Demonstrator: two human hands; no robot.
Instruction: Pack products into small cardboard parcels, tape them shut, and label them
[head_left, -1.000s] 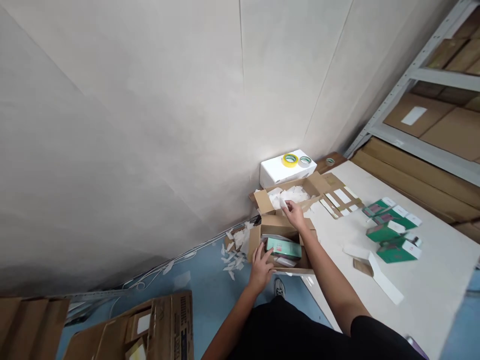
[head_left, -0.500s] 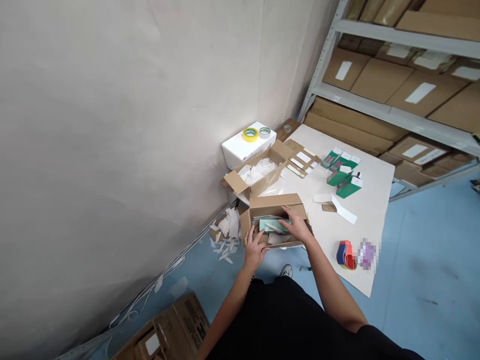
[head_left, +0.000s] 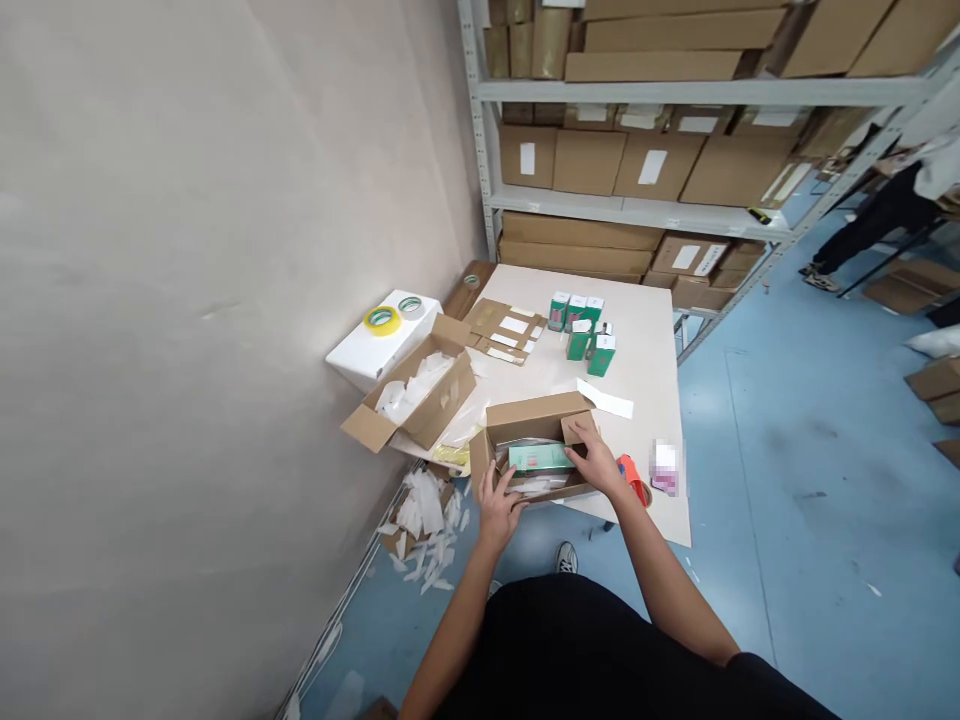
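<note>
While a tall grey metal shelving unit (head_left: 634, 209) full of brown cartons stands behind, a broad white table (head_left: 645, 410) carries the work. A long open brown cardboard carton (head_left: 450, 402), with crumpled white paper (head_left: 416, 388) in it, lies to the left, next to a white oblong box (head_left: 352, 352) by the wall. Nearer, at the table's close edge, sits another open brown carton, the packing carton (head_left: 534, 409).

Lengthways inside the packing carton is a pale green rectangular box (head_left: 538, 458), with whitish padding (head_left: 536, 486) along its near side. The left hand (head_left: 501, 508) rests at the near left corner, fingers bent over the rim; the right hand (head_left: 598, 462) reaches in at the right end, fingers parted between an end flap and the green box. I cannot tell whether either hand actually grips anything.

By the look of it, placing the box and some padding is done; the flaps stand open, so closing and taping remain undone. Smaller green boxes with white tops (head_left: 578, 343) stand apart on the table, and a yellow tape roll (head_left: 383, 331) lies unused on the white box.
</note>
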